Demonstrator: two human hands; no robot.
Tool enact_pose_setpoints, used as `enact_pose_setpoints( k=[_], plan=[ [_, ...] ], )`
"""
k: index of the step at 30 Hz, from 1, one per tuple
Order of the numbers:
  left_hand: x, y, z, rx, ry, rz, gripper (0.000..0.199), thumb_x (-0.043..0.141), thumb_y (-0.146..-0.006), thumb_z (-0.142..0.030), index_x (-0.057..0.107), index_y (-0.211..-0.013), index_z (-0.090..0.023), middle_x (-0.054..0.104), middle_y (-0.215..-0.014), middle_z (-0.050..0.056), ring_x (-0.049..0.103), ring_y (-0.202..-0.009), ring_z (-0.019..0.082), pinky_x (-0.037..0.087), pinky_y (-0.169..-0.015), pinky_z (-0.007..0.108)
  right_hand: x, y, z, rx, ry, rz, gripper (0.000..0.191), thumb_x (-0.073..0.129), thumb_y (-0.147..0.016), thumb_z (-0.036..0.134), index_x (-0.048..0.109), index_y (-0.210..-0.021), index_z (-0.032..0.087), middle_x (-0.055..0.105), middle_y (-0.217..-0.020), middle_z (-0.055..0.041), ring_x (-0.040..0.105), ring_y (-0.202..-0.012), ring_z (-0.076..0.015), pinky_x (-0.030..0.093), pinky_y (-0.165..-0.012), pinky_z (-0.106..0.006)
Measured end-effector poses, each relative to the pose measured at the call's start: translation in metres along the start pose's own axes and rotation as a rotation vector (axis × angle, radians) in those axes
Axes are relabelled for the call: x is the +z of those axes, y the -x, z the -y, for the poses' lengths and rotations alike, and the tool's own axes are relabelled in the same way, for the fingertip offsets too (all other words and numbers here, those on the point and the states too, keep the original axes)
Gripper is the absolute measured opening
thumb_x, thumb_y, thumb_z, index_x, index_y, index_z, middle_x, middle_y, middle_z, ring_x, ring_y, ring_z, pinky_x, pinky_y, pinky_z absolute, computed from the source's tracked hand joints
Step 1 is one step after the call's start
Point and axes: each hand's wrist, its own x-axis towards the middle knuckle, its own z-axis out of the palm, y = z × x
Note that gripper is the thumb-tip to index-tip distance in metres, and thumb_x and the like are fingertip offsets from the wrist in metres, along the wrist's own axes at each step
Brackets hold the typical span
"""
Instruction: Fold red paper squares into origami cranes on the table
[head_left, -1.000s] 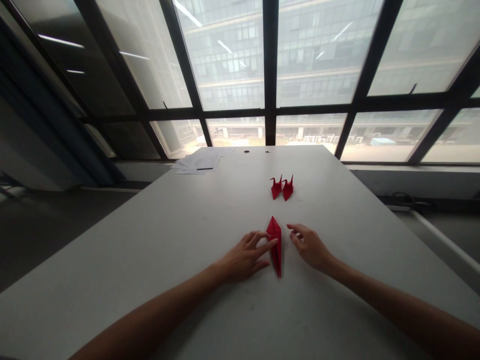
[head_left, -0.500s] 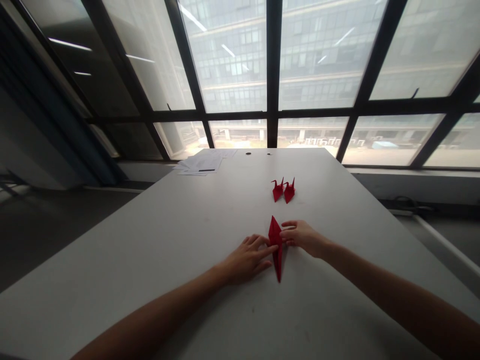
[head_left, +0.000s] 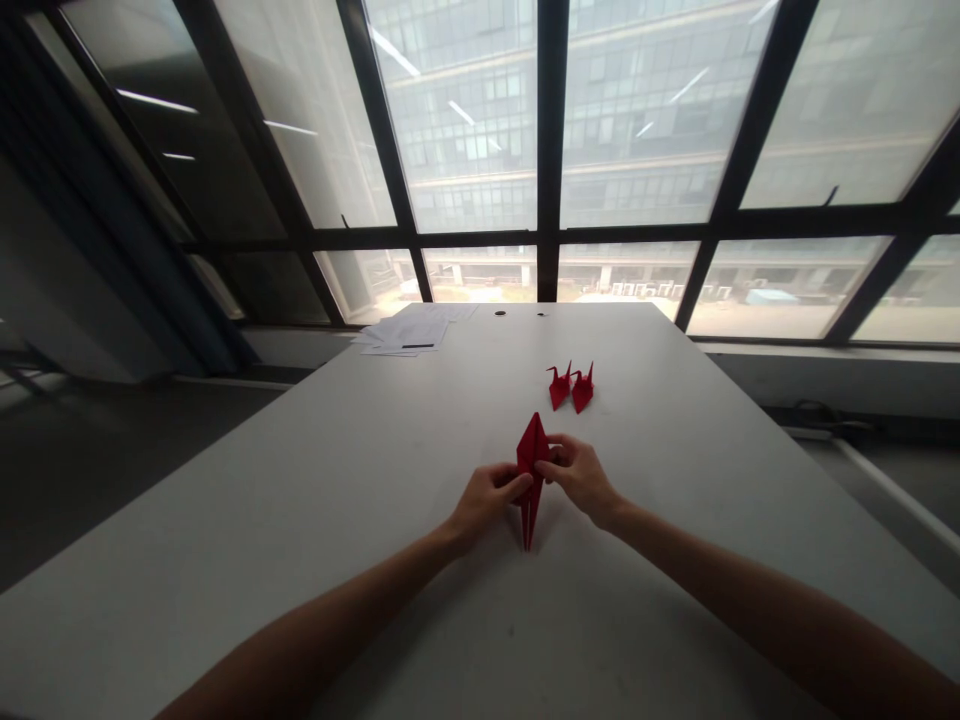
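Observation:
A folded red origami paper (head_left: 531,450), long and diamond-shaped with two narrow points toward me, is held between both hands just over the table. My left hand (head_left: 489,498) pinches its left edge, thumb on top. On the other edge my right hand (head_left: 579,478) grips it, thumb on the front and fingers behind. Beyond the hands stand two finished red paper cranes, the left crane (head_left: 559,390) and the right crane (head_left: 583,391), side by side and close together. The fingertips behind the paper are hidden.
The white table (head_left: 360,450) stretches away toward the large windows. Several loose paper sheets (head_left: 412,330) with a dark pen-like strip (head_left: 418,346) lie at its far left. A round hole (head_left: 500,313) sits near the far edge. A blue curtain (head_left: 112,200) hangs at left.
The red paper has been lifted from the table and tilted up, its two lower points now showing apart. Both hands have closed on its edges; before, they rested on and beside it.

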Motion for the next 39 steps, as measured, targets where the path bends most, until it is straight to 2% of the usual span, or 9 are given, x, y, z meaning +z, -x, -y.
enact_pose_setpoints(
  k=[4, 7, 9, 13, 19, 26, 33, 36, 39],
  plan=[
    [-0.001, 0.003, -0.002, -0.058, 0.115, -0.094, 0.038, 0.073, -0.081, -0.046, 0.074, -0.091, -0.010, 0.073, -0.084, 0.009, 0.063, -0.071, 0.017, 0.050, -0.066, 0.026, 0.012, 0.005, -0.008, 0.025, -0.106, -0.016, 0.040, 0.080, -0.071, 0.035, 0.069, -0.105, 0.016, 0.074, -0.087, -0.0071, 0.065, -0.074, -0.0185, 0.050, -0.067, -0.032],
    [0.000, 0.005, -0.002, -0.057, 0.123, -0.111, 0.035, 0.075, -0.080, -0.044, 0.074, -0.088, -0.010, 0.072, -0.081, 0.008, 0.061, -0.068, 0.016, 0.047, -0.063, 0.024, 0.014, 0.011, -0.012, 0.120, -0.166, 0.051, 0.034, 0.077, -0.074, 0.040, 0.073, -0.097, 0.015, 0.073, -0.092, -0.0080, 0.065, -0.078, -0.0184, 0.050, -0.069, -0.031],
    [0.000, 0.005, -0.002, -0.048, 0.110, -0.104, 0.034, 0.075, -0.079, -0.043, 0.074, -0.087, -0.010, 0.073, -0.082, 0.008, 0.062, -0.070, 0.016, 0.047, -0.064, 0.024, 0.015, 0.014, -0.013, 0.145, -0.147, 0.084, 0.030, 0.078, -0.074, 0.040, 0.074, -0.090, 0.014, 0.073, -0.085, -0.0065, 0.062, -0.072, -0.0160, 0.047, -0.066, -0.028],
    [0.000, 0.005, -0.002, -0.052, 0.078, -0.121, 0.032, 0.076, -0.078, -0.042, 0.073, -0.083, -0.010, 0.072, -0.079, 0.007, 0.061, -0.066, 0.015, 0.046, -0.061, 0.023, 0.016, 0.016, -0.013, 0.123, -0.104, 0.045, 0.027, 0.079, -0.072, 0.039, 0.074, -0.083, 0.014, 0.069, -0.073, -0.0023, 0.053, -0.061, -0.0117, 0.040, -0.058, -0.025],
    [0.000, 0.005, 0.001, -0.046, 0.051, -0.103, 0.034, 0.075, -0.079, -0.044, 0.073, -0.083, -0.011, 0.073, -0.080, 0.008, 0.062, -0.067, 0.016, 0.046, -0.061, 0.023, 0.018, 0.017, -0.015, 0.103, -0.101, 0.016, 0.028, 0.077, -0.073, 0.039, 0.074, -0.082, 0.013, 0.068, -0.071, -0.0030, 0.051, -0.061, -0.0125, 0.037, -0.057, -0.026],
    [0.001, 0.003, 0.002, -0.040, 0.038, -0.085, 0.036, 0.074, -0.080, -0.046, 0.074, -0.088, -0.011, 0.073, -0.082, 0.008, 0.062, -0.067, 0.016, 0.046, -0.060, 0.023, 0.018, 0.017, -0.020, 0.052, -0.050, -0.090, 0.029, 0.078, -0.072, 0.041, 0.068, -0.066, 0.014, 0.056, -0.056, 0.0018, 0.043, -0.054, -0.0105, 0.031, -0.051, -0.025],
    [0.000, 0.002, 0.004, -0.038, -0.019, -0.087, 0.038, 0.073, -0.080, -0.048, 0.073, -0.083, -0.010, 0.072, -0.078, 0.008, 0.062, -0.067, 0.016, 0.046, -0.060, 0.023, 0.016, 0.015, -0.017, 0.088, -0.060, -0.029, 0.030, 0.078, -0.071, 0.040, 0.074, -0.082, 0.012, 0.067, -0.071, -0.0036, 0.049, -0.059, -0.0124, 0.035, -0.056, -0.026],
    [0.001, 0.003, 0.003, -0.022, -0.031, -0.073, 0.038, 0.070, -0.082, -0.048, 0.072, -0.090, -0.011, 0.071, -0.083, 0.009, 0.064, -0.071, 0.017, 0.049, -0.063, 0.025, 0.015, 0.014, -0.018, 0.077, -0.059, -0.051, 0.029, 0.077, -0.071, 0.040, 0.074, -0.080, 0.013, 0.065, -0.068, -0.0024, 0.046, -0.057, -0.0119, 0.034, -0.054, -0.026],
    [0.001, 0.003, 0.005, 0.033, 0.014, -0.110, 0.036, 0.073, -0.080, -0.045, 0.063, -0.098, -0.015, 0.068, -0.089, 0.005, 0.065, -0.076, 0.017, 0.053, -0.065, 0.026, 0.015, 0.013, -0.019, 0.062, -0.104, -0.107, 0.030, 0.077, -0.071, 0.043, 0.074, -0.078, 0.014, 0.063, -0.065, -0.0016, 0.044, -0.055, -0.0118, 0.033, -0.053, -0.027]
  ],
)
